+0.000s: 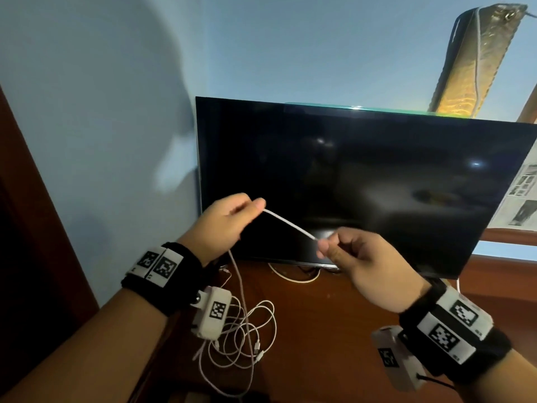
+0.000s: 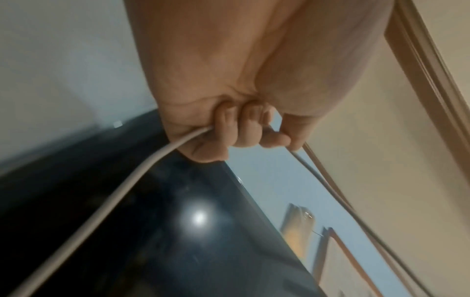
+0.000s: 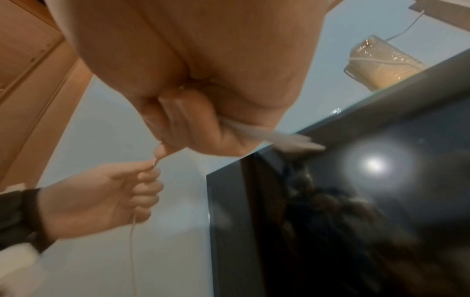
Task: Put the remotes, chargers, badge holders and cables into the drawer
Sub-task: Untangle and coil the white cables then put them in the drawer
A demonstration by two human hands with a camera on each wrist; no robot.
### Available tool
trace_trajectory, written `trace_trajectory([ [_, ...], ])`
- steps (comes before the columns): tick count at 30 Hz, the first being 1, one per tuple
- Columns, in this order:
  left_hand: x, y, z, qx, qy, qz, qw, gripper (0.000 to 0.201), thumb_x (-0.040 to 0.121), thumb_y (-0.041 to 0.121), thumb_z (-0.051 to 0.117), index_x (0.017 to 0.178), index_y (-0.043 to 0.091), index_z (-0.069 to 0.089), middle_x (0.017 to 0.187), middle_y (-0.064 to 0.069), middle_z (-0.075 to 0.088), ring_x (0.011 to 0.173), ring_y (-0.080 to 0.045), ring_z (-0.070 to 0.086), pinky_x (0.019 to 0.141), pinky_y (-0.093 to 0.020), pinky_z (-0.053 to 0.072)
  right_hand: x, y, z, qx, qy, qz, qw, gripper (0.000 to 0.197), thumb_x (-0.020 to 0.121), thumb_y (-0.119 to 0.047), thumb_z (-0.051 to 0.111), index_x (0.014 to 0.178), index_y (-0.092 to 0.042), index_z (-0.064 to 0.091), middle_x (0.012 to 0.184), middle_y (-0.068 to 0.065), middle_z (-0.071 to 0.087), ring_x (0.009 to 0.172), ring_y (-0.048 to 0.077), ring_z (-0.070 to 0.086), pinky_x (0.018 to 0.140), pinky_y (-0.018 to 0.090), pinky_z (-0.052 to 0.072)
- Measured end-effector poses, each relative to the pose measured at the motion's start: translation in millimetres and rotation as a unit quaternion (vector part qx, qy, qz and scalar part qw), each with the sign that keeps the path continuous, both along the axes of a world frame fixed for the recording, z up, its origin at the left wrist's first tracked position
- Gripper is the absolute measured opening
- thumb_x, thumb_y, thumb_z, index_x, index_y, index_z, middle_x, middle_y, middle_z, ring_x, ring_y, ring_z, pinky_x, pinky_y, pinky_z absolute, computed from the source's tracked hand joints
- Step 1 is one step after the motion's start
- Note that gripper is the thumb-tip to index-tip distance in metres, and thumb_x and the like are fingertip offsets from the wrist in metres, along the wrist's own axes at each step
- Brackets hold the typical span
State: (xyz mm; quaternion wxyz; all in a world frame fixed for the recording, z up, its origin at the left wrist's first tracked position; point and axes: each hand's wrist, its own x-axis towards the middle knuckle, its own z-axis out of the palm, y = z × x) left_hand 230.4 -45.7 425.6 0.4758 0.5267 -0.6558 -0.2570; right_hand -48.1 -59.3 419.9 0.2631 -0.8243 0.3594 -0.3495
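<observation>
Both my hands are raised in front of the dark television screen [image 1: 348,181], a white cable [image 1: 287,223] stretched between them.

My left hand [image 1: 225,225] pinches the cable between thumb and forefinger, the other fingers curled in. In the left wrist view the cable [image 2: 142,172] passes through the curled fingers [image 2: 223,124] and comes out again past the thumb, running off to lower right.

My right hand [image 1: 357,257] pinches the other end of the taut stretch at the fingertips. In the right wrist view, white cable [image 3: 257,132] also sticks out of the closed fist [image 3: 193,128], blurred; how much is gathered there I cannot tell.

From my left hand the cable drops down to the bench [image 1: 319,330], a dark red-brown wooden top, and ends in a loose tangle of loops [image 1: 247,335] just below my left wrist. Several plug ends lie among the loops; how many separate cables are in the tangle I cannot tell.

Another white cable [image 1: 293,279] curves on the bench under the lower edge of the television.

Blue wall [image 1: 101,112] behind. A gold-patterned bag [image 1: 476,62] hangs above the television's upper right corner. Black bands with white marker blocks on both wrists.
</observation>
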Motion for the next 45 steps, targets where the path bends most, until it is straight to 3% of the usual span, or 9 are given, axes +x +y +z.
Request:
trace_trajectory([
  [8, 24.6, -7.6, -5.8, -0.024, -0.119, 0.138, 0.983, 0.027, 0.105, 0.045, 0.05, 0.089, 0.026, 0.061, 0.076, 0.011, 0.06, 0.07, -0.005, 0.057, 0.071, -0.034, 0.048, 13.7, 29.8, -21.4, 0.115, -0.053, 0.031, 0.991, 0.037, 0.093, -0.055, 0.054, 0.073, -0.027, 0.068, 0.053, 0.0, 0.038, 0.047, 0.017, 0.034, 0.05, 0.034, 0.03],
  [13, -23.9, 15.1, -20.7, 0.071, 0.006, -0.092, 0.993, 0.053, 0.111, 0.048, 0.033, 0.105, 0.017, 0.075, 0.099, -0.004, 0.077, 0.1, -0.017, 0.073, 0.1, -0.04, 0.052, 48.2, 34.6, 5.1, 0.16, -0.211, 0.081, 0.961, 0.036, 0.106, -0.038, 0.047, 0.089, -0.012, 0.066, 0.057, -0.002, 0.044, 0.041, 0.017, 0.035, 0.042, 0.033, 0.031],
  [17, -40.3, 24.5, -31.2, 0.055, 0.156, -0.091, 0.982, 0.05, 0.106, 0.049, 0.041, 0.079, 0.011, 0.057, 0.061, -0.002, 0.044, 0.055, -0.017, 0.045, 0.066, -0.047, 0.056, 57.3, 28.6, 23.5, 0.248, -0.321, 0.11, 0.907, 0.037, 0.11, -0.023, 0.039, 0.112, 0.009, 0.058, 0.059, 0.006, 0.042, 0.041, 0.016, 0.038, 0.04, 0.027, 0.032],
  [23, -32.4, 21.5, -40.7, 0.029, 0.099, -0.039, 0.994, 0.031, 0.103, 0.055, 0.049, 0.088, 0.03, 0.061, 0.068, -0.001, 0.046, 0.056, -0.015, 0.039, 0.051, -0.029, 0.032, 64.8, 48.4, 34.4, 0.332, -0.344, 0.171, 0.861, 0.038, 0.1, -0.033, 0.052, 0.083, -0.002, 0.064, 0.057, 0.015, 0.056, 0.042, 0.02, 0.052, 0.046, 0.031, 0.054],
  [27, -47.0, 33.6, -56.0, 0.053, 0.068, -0.064, 0.994, 0.039, 0.11, 0.041, 0.041, 0.078, 0.034, 0.062, 0.06, 0.009, 0.044, 0.051, -0.007, 0.036, 0.049, -0.02, 0.03, 70.8, 49.6, 53.5, 0.314, -0.45, 0.195, 0.813, 0.038, 0.098, -0.033, 0.05, 0.094, 0.001, 0.068, 0.097, 0.03, 0.073, 0.086, 0.036, 0.076, 0.083, 0.044, 0.064],
  [32, -58.6, 63.2, -69.4, 0.092, -0.02, -0.108, 0.99, 0.037, 0.104, 0.056, 0.037, 0.096, 0.034, 0.065, 0.068, -0.003, 0.04, 0.059, -0.023, 0.035, 0.051, -0.027, 0.031, 59.1, 16.9, 48.8, -0.013, -0.307, 0.011, 0.952, 0.03, 0.107, -0.027, 0.049, 0.124, -0.015, 0.071, 0.129, -0.008, 0.07, 0.132, 0.006, 0.057, 0.115, 0.034, 0.042],
  [36, -50.9, 77.1, -43.2, 0.018, -0.094, -0.082, 0.992, 0.035, 0.107, 0.049, 0.04, 0.094, 0.032, 0.067, 0.054, 0.006, 0.039, 0.048, -0.013, 0.035, 0.046, -0.029, 0.029, 47.8, -3.4, 9.9, -0.119, 0.007, -0.042, 0.992, 0.02, 0.106, -0.024, 0.052, 0.099, -0.017, 0.069, 0.102, -0.008, 0.074, 0.108, 0.005, 0.067, 0.126, 0.044, 0.021],
  [41, -20.6, 60.8, -5.3, -0.087, -0.154, 0.039, 0.984, 0.04, 0.107, 0.039, 0.051, 0.072, 0.026, 0.065, 0.056, 0.012, 0.054, 0.054, -0.007, 0.052, 0.055, -0.025, 0.04, 53.2, 22.2, -15.7, 0.107, -0.035, 0.035, 0.993, 0.04, 0.104, -0.047, 0.045, 0.084, -0.021, 0.068, 0.05, -0.001, 0.058, 0.045, 0.017, 0.051, 0.063, 0.037, 0.047],
  [45, -20.7, 42.7, -10.2, -0.052, -0.091, 0.011, 0.994, 0.048, 0.106, 0.048, 0.045, 0.065, 0.024, 0.052, 0.059, 0.005, 0.049, 0.059, -0.01, 0.048, 0.064, -0.036, 0.041, 66.2, 45.9, -1.0, 0.188, -0.153, 0.111, 0.964, 0.051, 0.109, -0.039, 0.039, 0.077, -0.01, 0.066, 0.043, -0.002, 0.042, 0.04, 0.017, 0.032, 0.058, 0.042, 0.035],
])
